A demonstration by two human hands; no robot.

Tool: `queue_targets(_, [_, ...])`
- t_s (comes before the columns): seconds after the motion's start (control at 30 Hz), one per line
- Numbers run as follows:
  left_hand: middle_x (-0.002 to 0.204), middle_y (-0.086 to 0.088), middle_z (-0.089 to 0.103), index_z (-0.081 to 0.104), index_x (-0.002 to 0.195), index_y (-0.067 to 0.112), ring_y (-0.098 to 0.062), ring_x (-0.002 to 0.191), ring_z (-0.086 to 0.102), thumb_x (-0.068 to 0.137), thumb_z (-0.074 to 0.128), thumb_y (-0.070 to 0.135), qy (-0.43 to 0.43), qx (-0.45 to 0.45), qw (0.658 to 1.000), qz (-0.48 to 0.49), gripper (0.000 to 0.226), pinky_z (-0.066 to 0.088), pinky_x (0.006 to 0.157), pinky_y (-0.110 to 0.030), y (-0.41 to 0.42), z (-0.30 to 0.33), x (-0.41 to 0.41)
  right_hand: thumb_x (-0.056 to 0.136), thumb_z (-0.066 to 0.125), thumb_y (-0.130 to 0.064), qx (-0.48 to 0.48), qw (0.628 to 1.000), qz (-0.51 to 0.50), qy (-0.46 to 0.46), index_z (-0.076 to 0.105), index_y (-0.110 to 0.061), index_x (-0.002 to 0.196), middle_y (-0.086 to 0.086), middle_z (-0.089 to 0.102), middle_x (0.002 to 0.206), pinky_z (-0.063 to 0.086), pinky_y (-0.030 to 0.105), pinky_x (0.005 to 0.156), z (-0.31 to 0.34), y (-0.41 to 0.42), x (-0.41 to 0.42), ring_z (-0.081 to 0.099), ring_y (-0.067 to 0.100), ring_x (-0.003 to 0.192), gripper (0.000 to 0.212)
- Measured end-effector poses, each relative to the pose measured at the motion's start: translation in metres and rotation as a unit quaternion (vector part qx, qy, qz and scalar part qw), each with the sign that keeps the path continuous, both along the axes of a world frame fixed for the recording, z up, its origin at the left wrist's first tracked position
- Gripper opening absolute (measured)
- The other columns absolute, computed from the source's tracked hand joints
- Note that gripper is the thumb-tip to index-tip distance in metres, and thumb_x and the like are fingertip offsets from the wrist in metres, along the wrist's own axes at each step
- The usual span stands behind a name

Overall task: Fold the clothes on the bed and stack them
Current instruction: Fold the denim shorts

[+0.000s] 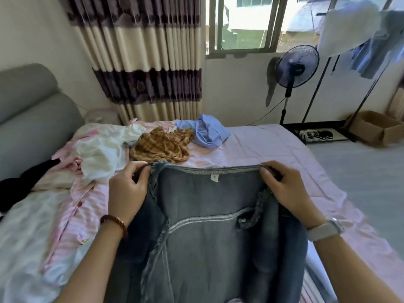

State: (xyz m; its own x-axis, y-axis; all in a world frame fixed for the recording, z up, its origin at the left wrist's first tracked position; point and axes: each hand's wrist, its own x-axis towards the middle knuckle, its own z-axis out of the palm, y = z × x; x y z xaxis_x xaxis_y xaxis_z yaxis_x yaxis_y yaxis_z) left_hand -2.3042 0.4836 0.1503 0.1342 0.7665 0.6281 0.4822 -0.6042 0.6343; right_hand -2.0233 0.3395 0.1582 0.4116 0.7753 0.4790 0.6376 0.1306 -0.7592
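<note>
A grey-blue denim jacket [209,226] with frayed seams hangs in front of me, its inside facing me. My left hand [127,189] grips its top edge at the left corner. My right hand [286,189] grips the same edge at the right corner. Behind it on the bed [273,145] lie a crumpled brown plaid garment [161,145], a light blue shirt [209,130], a white garment [102,154] and a black garment [26,180] at the left edge.
A grey headboard [28,119] stands at the left. A pink and white quilt [43,226] covers the near left of the bed. A standing fan [294,68], a clothes rack [360,40], a cardboard box [376,127] and shoes [317,134] are on the right.
</note>
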Motion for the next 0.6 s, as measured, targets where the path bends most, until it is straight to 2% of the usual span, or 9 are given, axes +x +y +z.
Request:
queue_targets(0.07, [0.081,-0.007,0.069,0.067,0.09,0.005,-0.02,0.072,0.06,0.086,0.063,0.008,0.032,-0.026,0.999,0.013,0.006,0.035,0.063,-0.011,0.046,-0.023,0.012,0.089,0.059,-0.009,-0.054,0.998,-0.019,-0.017,0.062,-0.024,0.081,-0.003,0.064,0.073,0.043,0.018,0.066,-0.026,0.056,0.014,0.058,0.004,0.072,0.017])
queue_targets(0.13, [0.091,-0.015,0.069,0.067,0.097,0.006,-0.032,0.082,0.062,0.089,0.059,0.014,0.092,-0.065,0.993,0.041,0.013,0.038,0.066,-0.025,0.1,-0.052,0.031,0.091,0.057,-0.019,-0.121,0.99,-0.065,-0.042,0.066,-0.017,0.095,0.008,0.067,0.088,0.045,0.032,0.073,-0.06,0.118,0.03,0.062,0.024,0.085,0.01])
queue_targets(0.2, [0.111,-0.016,0.063,0.062,0.109,0.009,-0.036,0.1,0.057,0.093,0.053,0.02,0.162,-0.135,0.976,0.059,0.022,0.043,0.076,-0.035,0.155,-0.086,0.053,0.093,0.054,-0.029,-0.214,0.969,-0.107,-0.055,0.057,-0.015,0.122,0.013,0.06,0.115,0.044,0.038,0.085,-0.097,0.175,0.044,0.056,0.031,0.106,0.032])
queue_targets(0.27, [0.126,-0.016,0.051,0.054,0.122,0.012,-0.036,0.113,0.049,0.094,0.05,0.022,0.188,-0.214,0.956,0.065,0.03,0.041,0.091,-0.042,0.191,-0.122,0.07,0.094,0.051,-0.035,-0.305,0.942,-0.125,-0.069,0.041,-0.017,0.138,0.013,0.045,0.133,0.038,0.043,0.097,-0.138,0.213,0.05,0.043,0.032,0.123,0.049])
queue_targets(0.33, [0.129,-0.016,0.047,0.051,0.126,0.013,-0.036,0.117,0.045,0.092,0.049,0.021,0.184,-0.247,0.949,0.069,0.035,0.038,0.095,-0.044,0.201,-0.163,0.079,0.095,0.049,-0.033,-0.345,0.929,-0.121,-0.065,0.038,-0.015,0.14,0.015,0.04,0.136,0.036,0.044,0.099,-0.183,0.225,0.044,0.039,0.034,0.126,0.05])
queue_targets(0.43, [0.126,-0.016,0.049,0.051,0.126,0.011,-0.034,0.117,0.045,0.09,0.053,0.024,0.199,-0.281,0.938,0.034,0.038,0.037,0.095,-0.044,0.167,-0.235,0.071,0.094,0.05,-0.019,-0.368,0.927,-0.055,-0.047,0.043,-0.009,0.135,0.017,0.045,0.129,0.045,0.043,0.088,-0.25,0.2,0.019,0.051,0.037,0.111,0.042])
queue_targets(0.5, [0.133,-0.017,0.044,0.046,0.133,0.009,-0.032,0.124,0.04,0.089,0.057,0.027,0.233,-0.324,0.917,0.023,0.048,0.032,0.101,-0.042,0.135,-0.282,0.056,0.095,0.048,-0.015,-0.406,0.913,-0.033,-0.025,0.045,-0.009,0.133,0.013,0.046,0.127,0.046,0.039,0.083,-0.289,0.174,0.002,0.055,0.034,0.104,0.039])
queue_targets(0.6, [0.144,-0.019,0.032,0.036,0.14,0.008,-0.033,0.133,0.028,0.085,0.063,0.027,0.257,-0.382,0.885,0.069,0.065,0.023,0.108,-0.042,0.105,-0.333,0.036,0.094,0.048,-0.011,-0.442,0.897,-0.017,-0.004,0.047,-0.006,0.132,0.014,0.048,0.125,0.039,0.031,0.093,-0.334,0.143,-0.018,0.049,0.029,0.113,0.038])
